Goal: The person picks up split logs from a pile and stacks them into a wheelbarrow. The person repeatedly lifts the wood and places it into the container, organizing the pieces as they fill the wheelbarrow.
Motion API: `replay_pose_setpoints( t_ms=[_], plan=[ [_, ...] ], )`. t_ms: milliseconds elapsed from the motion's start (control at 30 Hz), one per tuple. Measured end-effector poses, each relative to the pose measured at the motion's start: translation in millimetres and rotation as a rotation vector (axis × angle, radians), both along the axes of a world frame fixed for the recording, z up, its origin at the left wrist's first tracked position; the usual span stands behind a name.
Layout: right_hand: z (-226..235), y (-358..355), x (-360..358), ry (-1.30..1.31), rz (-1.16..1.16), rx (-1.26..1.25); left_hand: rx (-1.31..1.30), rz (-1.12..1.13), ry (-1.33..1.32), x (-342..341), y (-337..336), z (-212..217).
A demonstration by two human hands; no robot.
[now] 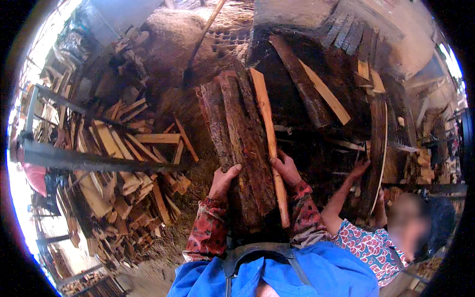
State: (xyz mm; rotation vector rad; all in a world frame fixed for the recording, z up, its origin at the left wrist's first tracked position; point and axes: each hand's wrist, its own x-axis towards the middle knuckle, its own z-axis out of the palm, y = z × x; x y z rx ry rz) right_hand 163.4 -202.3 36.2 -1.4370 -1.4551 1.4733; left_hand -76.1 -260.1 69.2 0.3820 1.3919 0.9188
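A bundle of long bark-covered wood slabs (242,143) lies lengthwise between my hands, in front of my body. My left hand (225,182) is closed on the bundle's left side, its thumb on top of the bark. On the opposite side, my right hand (287,170) grips the outermost slab, whose pale sawn edge (267,123) faces up. The fingers of both hands are partly hidden under and behind the wood.
To the left, split wood pieces (118,198) are heaped beside a metal bar (94,157). At the right, a co-worker's hand (360,168) is at a long curved slab (379,148). More slabs (311,84) lie ahead right; a long-handled tool (205,37) stands at the back.
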Motion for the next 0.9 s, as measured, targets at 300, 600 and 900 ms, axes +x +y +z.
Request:
replay_pose_setpoints(
  t_ms=[300, 600, 900],
  plan=[
    [8.7, 8.8, -24.4, 0.129, 0.040, -0.012, 0.245, -0.019, -0.042, -38.4, -14.4, 20.7],
    [24.1, -36.2, -14.0, 0.145, -0.083, 0.085, 0.399, 0.037, -0.248, -50.3, -50.8, 34.4],
    [49.0, -41.6, -5.8, 0.165, -0.050, 0.135, 0.574, 0.018, -0.115, -63.4, -59.7, 62.8]
  ],
)
